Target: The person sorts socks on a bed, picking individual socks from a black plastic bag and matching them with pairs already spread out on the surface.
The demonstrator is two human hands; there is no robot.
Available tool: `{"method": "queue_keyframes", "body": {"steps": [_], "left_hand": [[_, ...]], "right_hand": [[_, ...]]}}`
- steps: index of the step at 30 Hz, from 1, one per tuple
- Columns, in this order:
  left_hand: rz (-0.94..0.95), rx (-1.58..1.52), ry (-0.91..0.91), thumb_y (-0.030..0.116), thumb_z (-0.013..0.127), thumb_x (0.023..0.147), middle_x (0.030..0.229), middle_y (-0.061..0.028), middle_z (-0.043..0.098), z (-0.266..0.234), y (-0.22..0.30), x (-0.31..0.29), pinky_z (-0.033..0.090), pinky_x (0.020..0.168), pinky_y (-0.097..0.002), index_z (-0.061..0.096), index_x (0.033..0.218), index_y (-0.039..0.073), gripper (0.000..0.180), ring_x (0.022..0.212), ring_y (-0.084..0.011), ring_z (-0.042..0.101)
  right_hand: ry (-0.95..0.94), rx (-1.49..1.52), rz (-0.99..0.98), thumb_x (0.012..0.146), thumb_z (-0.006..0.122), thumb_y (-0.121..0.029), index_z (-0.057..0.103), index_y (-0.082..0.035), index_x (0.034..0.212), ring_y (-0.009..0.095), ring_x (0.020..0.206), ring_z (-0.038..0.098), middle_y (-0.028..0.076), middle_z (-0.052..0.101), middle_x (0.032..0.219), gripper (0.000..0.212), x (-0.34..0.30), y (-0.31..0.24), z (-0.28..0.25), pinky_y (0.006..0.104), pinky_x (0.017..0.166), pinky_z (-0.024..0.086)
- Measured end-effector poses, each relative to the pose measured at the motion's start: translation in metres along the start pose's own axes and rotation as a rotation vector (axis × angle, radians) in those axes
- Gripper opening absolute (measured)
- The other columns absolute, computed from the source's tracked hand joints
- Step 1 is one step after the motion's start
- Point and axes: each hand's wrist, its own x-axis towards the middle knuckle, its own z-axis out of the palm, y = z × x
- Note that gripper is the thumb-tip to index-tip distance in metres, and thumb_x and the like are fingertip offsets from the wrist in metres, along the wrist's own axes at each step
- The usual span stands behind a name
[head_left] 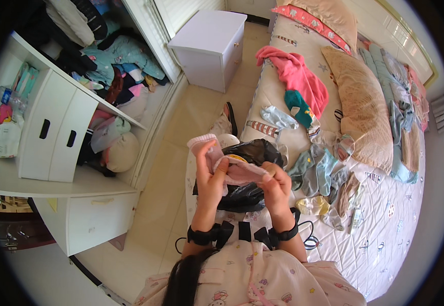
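Note:
Between my two hands a pink sock (240, 172) is stretched out, with a small yellow patch on its upper side. My left hand (209, 176) grips one end, thumb on top, while the ribbed cuff flops over beside the fingers. The other end is pinched in my right hand (275, 186). Right under the sock lies a black plastic bag (242, 200), partly hidden by my hands. To the right of my right hand, several loose socks, among them a grey-green sock (303, 166) and a yellow-and-white sock (313, 206), lie spread over the bed.
The bed (380, 224) runs along the right, bearing a red garment (301, 76), a tan pillow (362, 112) and folded clothes (403, 117). A white nightstand (206, 43) stands ahead. On the left are white drawers (58, 127) and an open wardrobe holding piled clothes (125, 56).

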Motion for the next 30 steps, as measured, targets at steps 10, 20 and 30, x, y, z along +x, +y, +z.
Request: {"method": "queue_keyframes", "body": {"steps": [10,20,30], "left_hand": [[-0.197,-0.377,0.139,0.009,0.063,0.081,0.122,-0.0090,0.046,-0.019,0.026,0.000,0.041,0.091,-0.0306,0.042,0.121,0.006,0.046,0.108,-0.0184,0.048],[-0.307,-0.543,0.063,0.019,0.063,0.081,0.119,-0.0095,0.047,-0.019,0.028,-0.004,0.047,0.083,-0.0317,0.042,0.122,0.008,0.047,0.102,-0.0183,0.052],[-0.191,-0.633,0.068,0.011,0.062,0.080,0.128,-0.0116,0.043,-0.012,0.018,-0.006,0.041,0.093,-0.0349,0.036,0.130,0.008,0.056,0.111,-0.0211,0.048]], "right_hand": [[0.288,0.472,-0.057,0.084,0.052,-0.025,0.036,-0.012,0.062,0.006,0.046,0.027,-0.004,0.031,0.055,0.029,0.008,-0.022,-0.018,0.0239,0.048,0.026],[0.374,0.771,-0.027,0.086,0.049,-0.022,0.039,-0.014,0.062,0.005,0.043,0.026,-0.006,0.029,0.051,0.028,0.009,-0.016,-0.032,0.0202,0.048,0.027],[0.499,0.598,-0.041,0.087,0.050,-0.021,0.042,-0.013,0.064,0.006,0.045,0.028,-0.006,0.032,0.053,0.027,0.013,-0.008,-0.047,0.0223,0.049,0.030]]}}
